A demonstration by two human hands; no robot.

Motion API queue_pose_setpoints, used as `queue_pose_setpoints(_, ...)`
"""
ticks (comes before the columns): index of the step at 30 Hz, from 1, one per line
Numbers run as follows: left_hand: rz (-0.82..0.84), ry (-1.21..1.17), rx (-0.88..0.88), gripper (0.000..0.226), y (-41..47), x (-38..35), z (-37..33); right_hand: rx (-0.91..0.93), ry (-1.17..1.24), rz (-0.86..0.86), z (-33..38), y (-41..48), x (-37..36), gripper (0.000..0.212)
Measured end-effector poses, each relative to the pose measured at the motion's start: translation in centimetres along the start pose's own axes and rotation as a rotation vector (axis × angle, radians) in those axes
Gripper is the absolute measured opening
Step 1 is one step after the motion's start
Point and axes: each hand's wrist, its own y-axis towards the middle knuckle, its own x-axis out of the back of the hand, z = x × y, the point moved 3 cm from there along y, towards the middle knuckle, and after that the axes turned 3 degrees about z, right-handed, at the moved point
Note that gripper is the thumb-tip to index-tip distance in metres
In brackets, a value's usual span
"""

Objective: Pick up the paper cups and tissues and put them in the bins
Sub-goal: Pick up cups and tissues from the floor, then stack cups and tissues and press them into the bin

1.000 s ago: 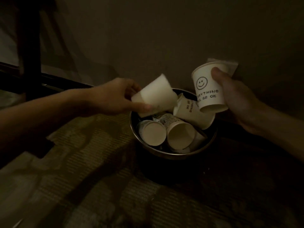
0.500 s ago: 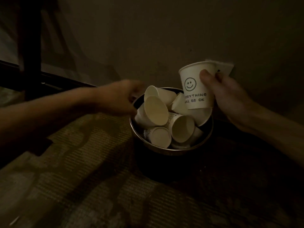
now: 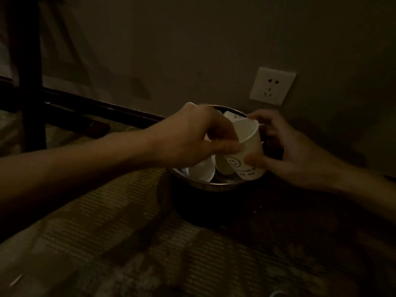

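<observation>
Dim, brownish light throughout. In the right hand (image 3: pixel 285 151), a white paper cup (image 3: pixel 249 146): smooth, tapered, with a thin rolled rim, printed with a black smiley and lettering partly covered by the thumb. Tilted, mouth up and toward the left, directly over the bin (image 3: pixel 214 186). Gripped with the thumb across the printed front and the fingers curved round the far side. Left hand (image 3: pixel 192 136) curled at the rim of the paper cup, thumb tip against the outer wall; cannot tell whether pinching or merely touching.

Round bin with a thin, shiny metal rim and a dark body, standing close to the wall (image 3: pixel 192 50). Inside, other cups (image 3: pixel 202 171) of the same white paper, lying on their sides in a loose heap, pale insides showing, just beneath the one in hand.

Below, a floor mat (image 3: pixel 102 232) with a coarse ribbed weave in tan, crossed by darker blotches; dark floor (image 3: pixel 300 232) to the right of the bin. Behind, plain matt wall with a white square wall socket (image 3: pixel 272 85) set just above and right of the bin. At far left, a dark upright furniture leg (image 3: pixel 30 82) and a dark rail (image 3: pixel 107 106) along the foot of the wall.
</observation>
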Motion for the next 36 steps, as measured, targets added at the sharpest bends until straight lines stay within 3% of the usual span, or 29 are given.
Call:
queue_pose_setpoints(3, 0.009, 0.083, -0.016, 0.037, -0.2, -1.4, 0.1, 0.061, -0.199, 0.036, -0.1, 0.2, 0.3, 0.068)
queue_pose_setpoints(9, -0.111, -0.006, 0.013, 0.076, -0.7, -3.0, 1.0, 0.111, -0.419, 0.047, -1.0, 0.9, 0.3, 0.067)
queue_pose_setpoints(14, -0.157, 0.149, 0.009, 0.063, -1.4, -4.2, 1.2, 0.199, -0.468, 0.064, -0.5, 0.0, -0.4, 0.064)
queue_pose_setpoints(17, -0.220, 0.243, -0.042, 0.069, -1.8, -4.5, 1.1, 0.214, -0.439, 0.042, -0.4, -0.2, -0.2, 0.054)
queue_pose_setpoints(20, -0.230, 0.335, -0.048, 0.076, -2.0, -4.6, 1.1, 0.200, -0.401, 0.054, -0.1, -0.2, -0.1, 0.058)
queue_pose_setpoints(24, -0.200, 0.298, -0.023, 0.081, -1.9, -4.0, 0.6, 0.165, -0.366, -0.005, -0.1, -0.5, 0.1, 0.057)
queue_pose_setpoints(26, -0.217, 0.240, 0.002, 0.074, -1.8, -3.1, 0.3, 0.144, -0.323, -0.050, 0.2, -0.6, 0.3, 0.051)
queue_pose_setpoints(30, -0.244, 0.254, 0.033, 0.039, -2.0, -0.4, -0.7, 0.106, -0.217, -0.165, 2.1, 0.2, 0.9, 0.036)
queue_pose_setpoints(33, -0.250, 0.296, 0.065, 0.040, -2.9, 3.1, -1.0, 0.164, -0.137, -0.264, 4.6, 1.3, 0.9, 0.028)
queue_pose_setpoints(36, -0.259, 0.282, 0.148, 0.039, -6.0, 7.7, -1.6, 0.249, -0.021, -0.227, 8.4, 3.1, -0.4, 0.017)
